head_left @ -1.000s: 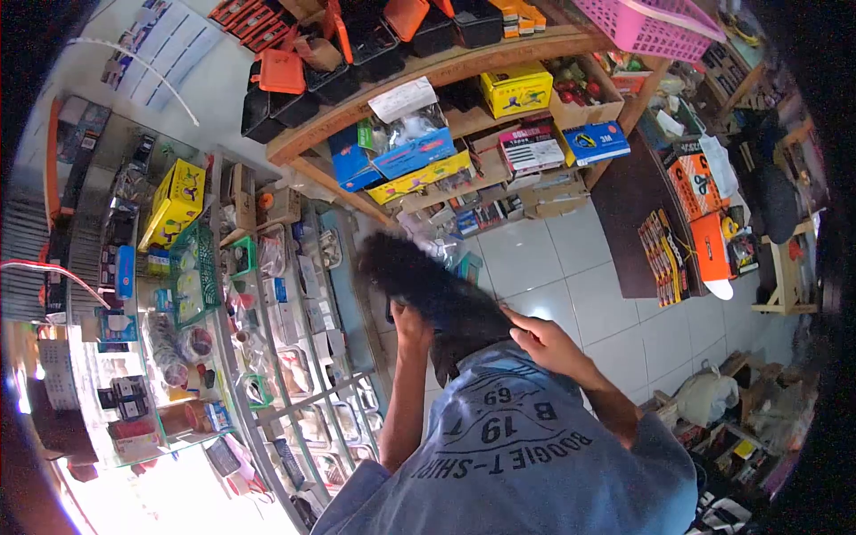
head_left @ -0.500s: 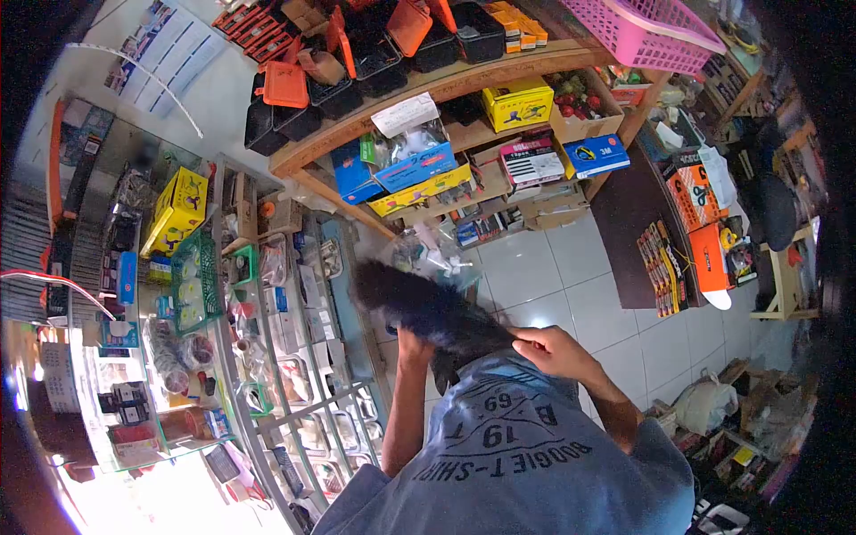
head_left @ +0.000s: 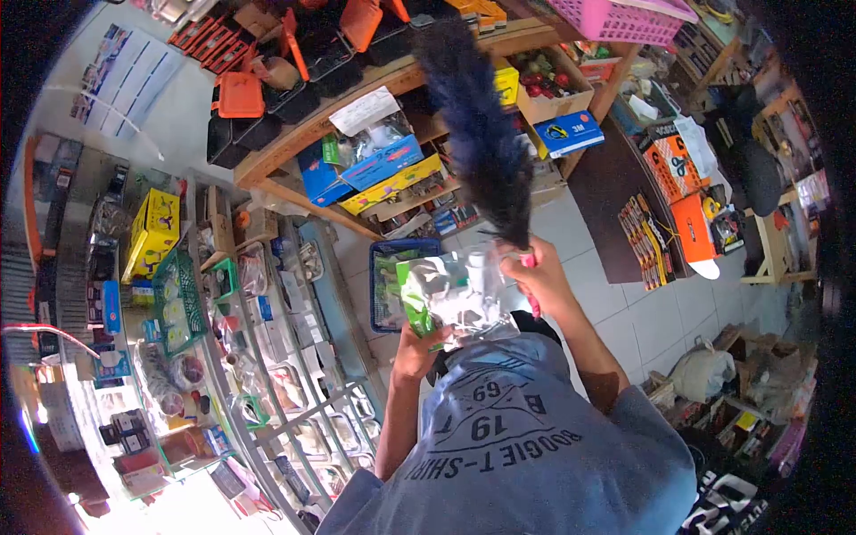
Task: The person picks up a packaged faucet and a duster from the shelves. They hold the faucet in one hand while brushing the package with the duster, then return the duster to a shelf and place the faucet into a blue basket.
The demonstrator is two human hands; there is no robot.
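A clear plastic package (head_left: 459,290) with a green edge is in front of my chest. My left hand (head_left: 417,350) grips its lower left corner. In my right hand (head_left: 544,276) is the pink-red handle of a dark feather duster (head_left: 481,125), its fingers wrapped round the handle. The feathers point up and away, in front of the wooden shelf. The duster's lower end is beside the package's right side.
A wooden shelf (head_left: 321,102) with orange-lidded black bins and boxes stands ahead. A blue basket (head_left: 383,285) sits beyond the package. Glass shelving with small goods fills the left; a dark brown surface (head_left: 597,214) and an orange box (head_left: 691,234) are at the right.
The duster has swung up and right from low in front of me. The clear package now shows in my left hand, and the blue basket has come into view.
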